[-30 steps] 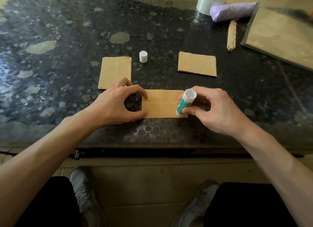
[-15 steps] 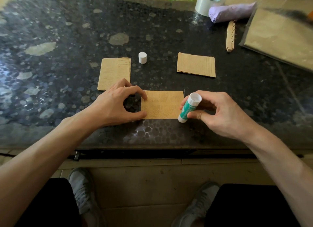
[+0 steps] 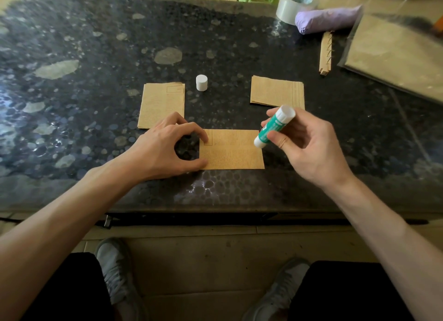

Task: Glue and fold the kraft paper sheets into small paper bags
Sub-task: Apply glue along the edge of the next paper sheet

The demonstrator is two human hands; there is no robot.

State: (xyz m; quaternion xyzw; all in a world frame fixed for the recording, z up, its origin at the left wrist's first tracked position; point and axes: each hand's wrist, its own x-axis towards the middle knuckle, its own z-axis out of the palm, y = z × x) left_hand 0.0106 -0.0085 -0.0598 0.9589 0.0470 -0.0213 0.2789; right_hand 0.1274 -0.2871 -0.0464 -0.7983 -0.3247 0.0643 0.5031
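A small kraft paper sheet (image 3: 232, 150) lies flat near the front edge of the dark stone table (image 3: 96, 57). My left hand (image 3: 165, 148) presses its left edge with the thumb and a curved forefinger. My right hand (image 3: 309, 148) grips a green and white glue stick (image 3: 274, 126), tilted, its lower tip at the sheet's upper right corner. The stick's white cap (image 3: 201, 82) stands behind the sheet. A stack of kraft sheets (image 3: 163, 102) lies at the back left, another stack (image 3: 278, 92) at the back right.
At the far right are a roll of clear tape (image 3: 296, 5), a purple bundle (image 3: 328, 18), a narrow brown strip (image 3: 326, 53) and a big clear-wrapped pack of kraft paper (image 3: 395, 52). An orange and a green stool stand beyond the table.
My right hand has lifted the glue stick up and to the right, from the sheet's lower right edge to its upper right corner. The left hand has stayed in place.
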